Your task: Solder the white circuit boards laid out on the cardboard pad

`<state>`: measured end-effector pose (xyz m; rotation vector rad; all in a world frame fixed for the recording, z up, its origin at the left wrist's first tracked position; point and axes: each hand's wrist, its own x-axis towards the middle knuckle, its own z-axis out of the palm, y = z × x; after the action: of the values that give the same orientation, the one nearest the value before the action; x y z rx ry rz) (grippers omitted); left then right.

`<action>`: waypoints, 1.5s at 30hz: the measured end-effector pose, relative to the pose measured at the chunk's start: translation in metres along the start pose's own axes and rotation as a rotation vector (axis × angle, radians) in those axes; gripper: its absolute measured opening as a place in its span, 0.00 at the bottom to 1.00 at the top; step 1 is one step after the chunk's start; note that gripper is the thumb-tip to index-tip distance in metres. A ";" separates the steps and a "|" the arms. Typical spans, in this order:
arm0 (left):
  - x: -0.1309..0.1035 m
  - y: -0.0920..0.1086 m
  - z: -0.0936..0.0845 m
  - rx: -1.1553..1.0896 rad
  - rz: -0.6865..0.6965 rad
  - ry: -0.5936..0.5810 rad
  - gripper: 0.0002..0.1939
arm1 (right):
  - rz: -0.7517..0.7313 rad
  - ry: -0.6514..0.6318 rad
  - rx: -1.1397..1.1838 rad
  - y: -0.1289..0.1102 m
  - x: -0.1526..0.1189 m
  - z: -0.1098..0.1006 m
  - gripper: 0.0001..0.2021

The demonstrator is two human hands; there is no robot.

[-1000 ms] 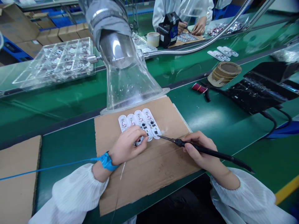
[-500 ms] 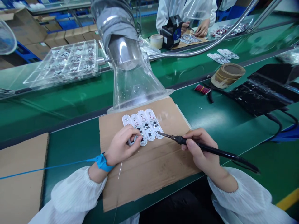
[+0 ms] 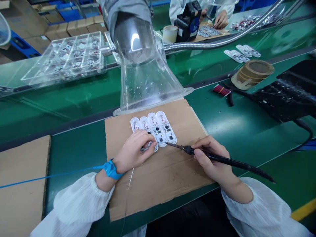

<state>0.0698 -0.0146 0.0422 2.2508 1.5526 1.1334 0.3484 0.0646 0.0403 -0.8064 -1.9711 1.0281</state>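
Note:
Several white oval circuit boards (image 3: 158, 130) with red wires lie side by side on a brown cardboard sheet (image 3: 158, 184). My left hand (image 3: 137, 148), with a blue strap at the wrist, rests over the lower left boards and pinches a thin solder wire (image 3: 130, 181) that trails down across the cardboard. At the right, my right hand (image 3: 213, 158) grips a black soldering iron (image 3: 229, 161) like a pen. The iron's tip points left and meets the lower end of the boards near the third one. My left fingers hide part of the leftmost boards.
A clear fume hood (image 3: 148, 85) hangs just behind the boards. Beyond stand a clear compartment tray (image 3: 71, 59), a tape roll (image 3: 254, 74) and a red wire bundle (image 3: 221, 90). Another person's hands (image 3: 221, 20) work across the line. Another cardboard sheet (image 3: 22, 177) lies left.
The iron's tip has shifted from the rightmost board toward the lower end of the board beside it. My left hand has moved slightly right. The whole view has shifted a little.

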 end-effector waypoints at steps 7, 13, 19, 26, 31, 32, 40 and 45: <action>-0.001 0.000 -0.001 -0.020 -0.002 0.010 0.05 | 0.017 0.033 0.015 0.002 -0.003 -0.001 0.00; -0.001 0.000 -0.002 -0.014 0.003 -0.023 0.05 | -0.006 -0.035 -0.003 0.001 0.000 0.000 0.01; 0.000 -0.001 -0.002 -0.026 -0.005 -0.023 0.05 | 0.008 -0.009 0.020 0.002 -0.002 0.000 0.01; -0.001 0.000 -0.002 -0.026 -0.002 -0.027 0.05 | -0.006 -0.039 -0.001 0.001 0.000 0.000 0.01; -0.002 -0.001 -0.003 -0.029 -0.003 -0.030 0.05 | -0.013 -0.062 -0.004 0.001 0.001 0.000 0.02; -0.002 -0.001 -0.003 -0.028 -0.004 -0.036 0.05 | -0.020 -0.079 -0.014 0.001 0.001 0.000 0.02; -0.001 0.001 -0.003 0.000 0.008 -0.034 0.06 | -0.024 -0.071 -0.024 0.000 0.001 0.000 0.03; -0.001 0.001 -0.003 0.020 0.011 -0.048 0.06 | -0.052 -0.121 -0.048 -0.001 0.003 0.002 0.03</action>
<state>0.0686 -0.0163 0.0440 2.2851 1.5420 1.0631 0.3455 0.0661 0.0411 -0.7294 -2.1147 1.0235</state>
